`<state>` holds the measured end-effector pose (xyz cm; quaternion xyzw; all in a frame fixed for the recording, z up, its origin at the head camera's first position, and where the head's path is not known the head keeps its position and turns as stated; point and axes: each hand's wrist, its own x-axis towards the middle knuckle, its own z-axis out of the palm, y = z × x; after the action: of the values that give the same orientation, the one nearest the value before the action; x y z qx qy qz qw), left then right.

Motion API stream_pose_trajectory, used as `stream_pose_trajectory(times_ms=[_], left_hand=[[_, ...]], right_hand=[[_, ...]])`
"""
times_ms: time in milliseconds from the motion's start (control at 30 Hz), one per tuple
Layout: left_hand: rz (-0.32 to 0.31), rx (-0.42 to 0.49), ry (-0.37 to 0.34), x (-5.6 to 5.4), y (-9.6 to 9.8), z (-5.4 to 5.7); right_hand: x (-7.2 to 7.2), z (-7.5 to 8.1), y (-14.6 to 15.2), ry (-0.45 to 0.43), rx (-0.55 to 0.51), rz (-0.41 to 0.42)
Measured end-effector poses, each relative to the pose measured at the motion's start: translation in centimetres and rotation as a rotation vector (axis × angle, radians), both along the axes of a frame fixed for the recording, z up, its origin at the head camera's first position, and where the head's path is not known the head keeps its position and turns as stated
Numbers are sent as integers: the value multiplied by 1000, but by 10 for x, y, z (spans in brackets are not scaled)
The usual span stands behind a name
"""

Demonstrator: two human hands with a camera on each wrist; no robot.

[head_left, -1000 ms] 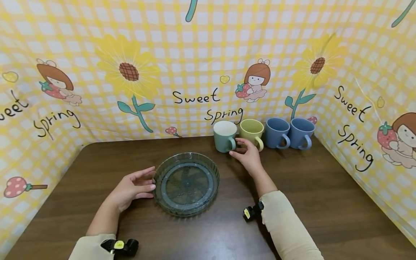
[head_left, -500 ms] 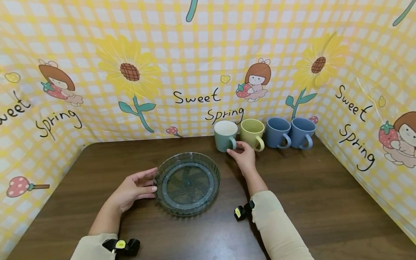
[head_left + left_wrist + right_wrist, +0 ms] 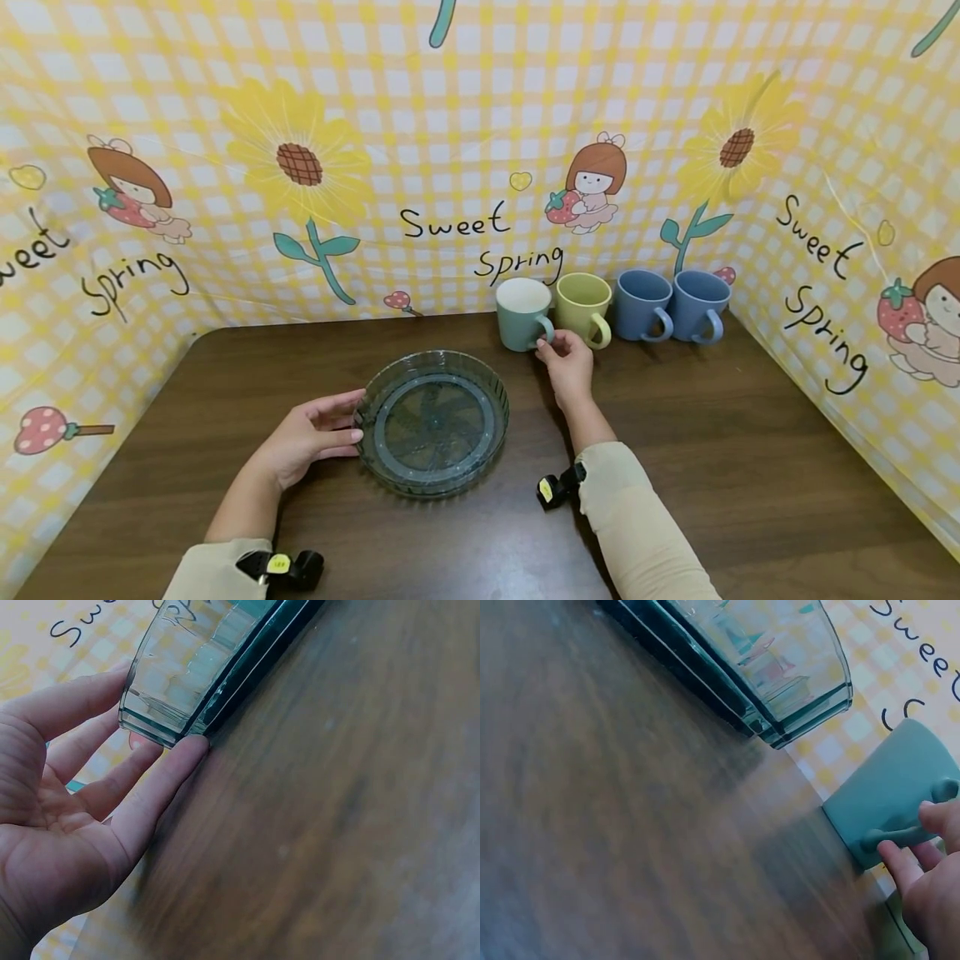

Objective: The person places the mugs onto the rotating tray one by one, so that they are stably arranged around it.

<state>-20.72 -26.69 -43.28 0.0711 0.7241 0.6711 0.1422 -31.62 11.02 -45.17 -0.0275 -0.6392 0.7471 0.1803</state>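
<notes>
In the head view, a teal mug [image 3: 517,327] with a white inside stands upright at the back of the table. My right hand [image 3: 572,367] pinches its handle between thumb and fingers. The right wrist view shows the same teal mug [image 3: 900,780], with the thumb and fingertips on its handle. A round, ribbed dish [image 3: 435,425] of dark see-through material lies left of centre, with nothing seen in it. My left hand [image 3: 303,437] touches the dish's left side with fairly straight fingers. In the left wrist view, fingertips rest against the wall of the dish [image 3: 210,675].
Beside the teal mug stands a yellow-green mug [image 3: 581,304], close to the right hand. Two blue mugs [image 3: 641,304] are farther right in the same row. Behind the brown wooden table [image 3: 247,367] hangs a checked cloth [image 3: 420,125].
My right hand has moved left and its fingers have closed on the teal mug's handle, which has turned slightly rightward. My left hand and the dish have stayed in place.
</notes>
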Motion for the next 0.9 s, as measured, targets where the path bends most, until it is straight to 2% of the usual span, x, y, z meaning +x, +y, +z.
stream_pose_trajectory(times_ms=[133,300,600,900], left_hand=[[3,1,-6,0,0,1],[6,3,-10,0,0,1],[3,14,-15,0,0,-1],[-1,10,-10,1,0,0]], right_hand=[[-2,-2,1,19,-124,0],[-3,-2,2,18,-175,-13],[2,-2,4,20,-197,9],[3,1,2,79,-217,38]])
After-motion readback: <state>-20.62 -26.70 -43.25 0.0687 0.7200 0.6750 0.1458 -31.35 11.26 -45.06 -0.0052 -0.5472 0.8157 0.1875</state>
